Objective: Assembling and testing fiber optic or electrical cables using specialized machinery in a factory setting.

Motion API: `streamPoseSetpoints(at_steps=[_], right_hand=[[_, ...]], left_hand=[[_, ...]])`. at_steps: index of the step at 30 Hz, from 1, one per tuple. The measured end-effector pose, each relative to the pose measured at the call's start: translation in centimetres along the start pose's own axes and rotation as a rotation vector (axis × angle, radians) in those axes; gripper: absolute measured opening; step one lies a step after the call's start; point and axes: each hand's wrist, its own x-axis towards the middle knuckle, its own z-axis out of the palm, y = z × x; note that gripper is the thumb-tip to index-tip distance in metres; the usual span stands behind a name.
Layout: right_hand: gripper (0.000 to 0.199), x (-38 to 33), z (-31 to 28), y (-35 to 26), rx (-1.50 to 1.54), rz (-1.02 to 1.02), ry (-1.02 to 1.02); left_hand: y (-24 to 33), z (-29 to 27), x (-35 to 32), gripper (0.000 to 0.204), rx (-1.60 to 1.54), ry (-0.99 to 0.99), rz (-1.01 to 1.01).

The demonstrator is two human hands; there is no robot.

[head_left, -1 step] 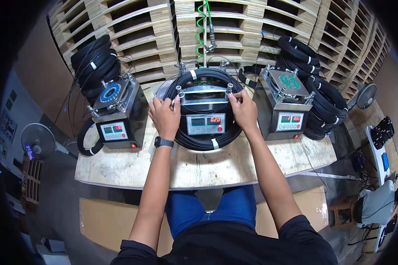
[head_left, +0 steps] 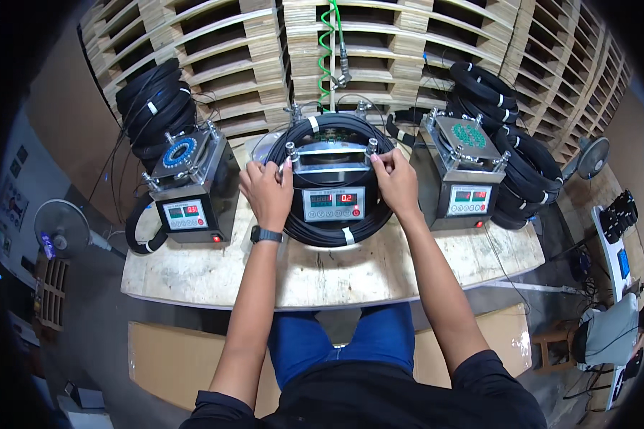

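A thick coil of black cable (head_left: 320,237), bound with white tape, rings the middle machine (head_left: 334,204). The machine's lit display panel and front metal bar show inside the ring. At the bar's ends stand two metal posts, the left post (head_left: 290,151) and the right post (head_left: 372,146). My left hand (head_left: 267,191) is closed over the coil's left side, thumb beside the left post. On the opposite side my right hand (head_left: 396,183) closes on the coil, thumb against the right post. The coil's parts under my fingers are hidden.
Similar machines stand at left (head_left: 188,186) and right (head_left: 465,168), with blue and green ring patterns on top. Black cable coils are piled behind the left machine (head_left: 154,107) and the right one (head_left: 526,164). Wooden pallets (head_left: 229,50) and a green spiral hose (head_left: 325,53) are behind.
The digits on the machines' displays differ. My hands and the coil stay practically in place; the view has shifted very slightly.
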Motion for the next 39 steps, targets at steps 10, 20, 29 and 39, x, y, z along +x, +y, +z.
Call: streamPoseSetpoints(at_steps=[10, 20, 29, 39], right_hand=[[0.042, 4.4, 4.0, 0.0, -0.082, -0.134, 0.333], [0.042, 8.0, 2.8, 3.7, 0.149, -0.060, 0.070], [0.042, 8.2, 3.3, 4.4, 0.151, -0.065, 0.095], [0.037, 8.0, 3.1, 4.1, 0.139, -0.089, 0.191]], left_hand=[[1.9, 3.9, 3.7, 0.049, -0.084, 0.374, 0.068], [-2.2, 5.3, 7.4, 0.045, -0.474, -0.192, -0.044], [-2.3, 5.0, 7.7, 0.037, -0.433, -0.157, 0.064], [-1.8, 5.4, 7.4, 0.028, -0.473, -0.080, 0.042]])
